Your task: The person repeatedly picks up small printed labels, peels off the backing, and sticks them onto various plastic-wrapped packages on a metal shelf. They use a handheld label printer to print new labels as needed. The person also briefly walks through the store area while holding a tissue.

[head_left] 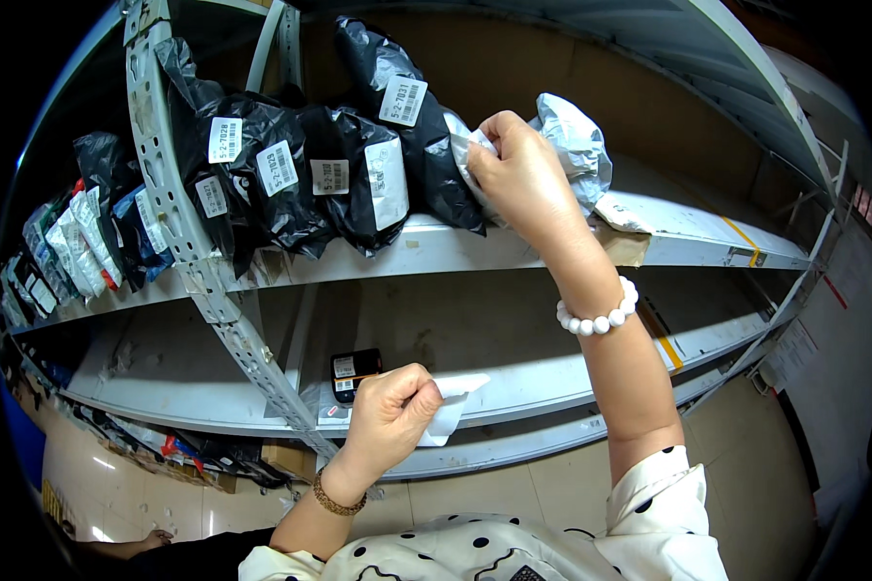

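Observation:
On the upper shelf, my right hand (528,174) is closed with its fingertips on a pale grey-white plastic mailing bag (462,145). That bag stands against a tall black mailing bag (426,160) with a white label. A crumpled silvery-white bag (574,145) sits just right of my hand. Lower down, my left hand (389,418) is curled in a fist around a white paper strip (448,412), whose loose end sticks out to the right. Behind this hand, a black handheld device (355,374) lies on the lower shelf.
Several labelled black bags (286,179) line the upper shelf leftward to a perforated metal post (160,145). More coloured parcels (87,228) stand beyond it. A flat white package (622,215) lies at the shelf edge (436,247). Cartons (286,457) and bags are at floor level.

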`<state>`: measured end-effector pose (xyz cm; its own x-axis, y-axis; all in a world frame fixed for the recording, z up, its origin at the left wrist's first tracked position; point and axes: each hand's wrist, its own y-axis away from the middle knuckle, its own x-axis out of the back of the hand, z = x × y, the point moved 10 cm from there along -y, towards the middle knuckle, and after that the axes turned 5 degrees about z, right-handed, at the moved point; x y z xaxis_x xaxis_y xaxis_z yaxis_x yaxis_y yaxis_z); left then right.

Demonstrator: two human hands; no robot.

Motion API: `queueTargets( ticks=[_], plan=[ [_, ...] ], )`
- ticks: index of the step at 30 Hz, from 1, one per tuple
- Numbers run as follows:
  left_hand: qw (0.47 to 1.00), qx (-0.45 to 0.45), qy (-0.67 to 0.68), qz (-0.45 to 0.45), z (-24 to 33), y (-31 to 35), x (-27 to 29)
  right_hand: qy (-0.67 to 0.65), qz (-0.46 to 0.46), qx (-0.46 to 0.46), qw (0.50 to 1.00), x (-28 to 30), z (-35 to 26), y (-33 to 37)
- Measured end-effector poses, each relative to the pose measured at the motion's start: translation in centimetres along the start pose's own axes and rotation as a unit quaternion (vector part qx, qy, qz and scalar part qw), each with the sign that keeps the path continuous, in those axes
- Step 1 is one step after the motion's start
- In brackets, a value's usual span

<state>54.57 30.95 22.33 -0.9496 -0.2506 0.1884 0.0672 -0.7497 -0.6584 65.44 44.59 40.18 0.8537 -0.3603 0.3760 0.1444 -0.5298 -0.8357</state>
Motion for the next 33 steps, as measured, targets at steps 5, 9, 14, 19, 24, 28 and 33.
queueTargets(
  ticks=[5, 9, 14, 19, 24, 28, 33],
  plan=[
    [1.000, 0.008, 0.002, -0.008, -0.5, 0.6, 0.1, 0.107, 0.112, 0.100, 0.983, 1.8, -2.7, 2.5],
    [0.999, 0.026, 0.003, -0.021, -1.1, 1.1, 0.5, -0.009, 0.194, 0.201, 0.960, 2.2, -4.4, 4.7],
    [0.999, 0.049, 0.002, -0.017, -1.9, 1.7, 1.3, -0.041, 0.159, 0.160, 0.973, 1.3, -4.3, 4.7],
    [0.993, 0.115, 0.005, -0.024, -4.7, 5.0, 2.3, 0.003, 0.166, 0.312, 0.935, -1.2, -9.6, 4.0],
    [0.977, 0.204, -0.052, -0.024, -11.4, 12.3, 4.1, -0.104, 0.116, 0.235, 0.959, -1.0, -9.2, 5.7],
    [0.899, 0.395, -0.188, 0.016, -22.9, 25.4, 8.9, -0.229, 0.086, 0.319, 0.916, -0.9, -8.0, 12.9],
    [0.832, 0.540, -0.126, -0.016, -27.6, 31.9, 8.3, -0.203, -0.143, -0.002, 0.969, -9.9, 2.7, 26.7]
  ],
)
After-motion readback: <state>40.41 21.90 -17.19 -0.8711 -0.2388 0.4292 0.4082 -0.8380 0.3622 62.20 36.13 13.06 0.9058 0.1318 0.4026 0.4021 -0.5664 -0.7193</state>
